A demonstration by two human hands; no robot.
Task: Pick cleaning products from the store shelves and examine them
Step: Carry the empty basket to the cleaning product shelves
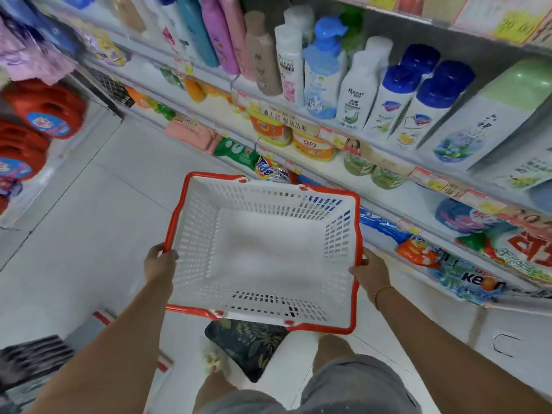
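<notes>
along the right side of the aisle, the shelves hold the cleaning products in their rows. white bottles with blue caps and a blue pump bottle stand on the upper level. orange tubs sit one level down, and a bag of washing powder lies lower, just past the far edge of the basket. none of these is in a hand, and none lies in the basket.

the person carries the basket roughly level in front of the body, near the shelves and, as far as can be seen, not touching them. the left hand grips the red rim on the left side, fingers curled over it. the right hand holds the rim on the right side, thumb against it, the other fingers mostly hidden behind the wall. far to the left, across the pale floor, red jugs stand on another rack.

judged from this, the task has hardly begun: nothing is picked or examined yet. both hands are taken up, so one would likely have to let go of the rim to reach a bottle.
</notes>
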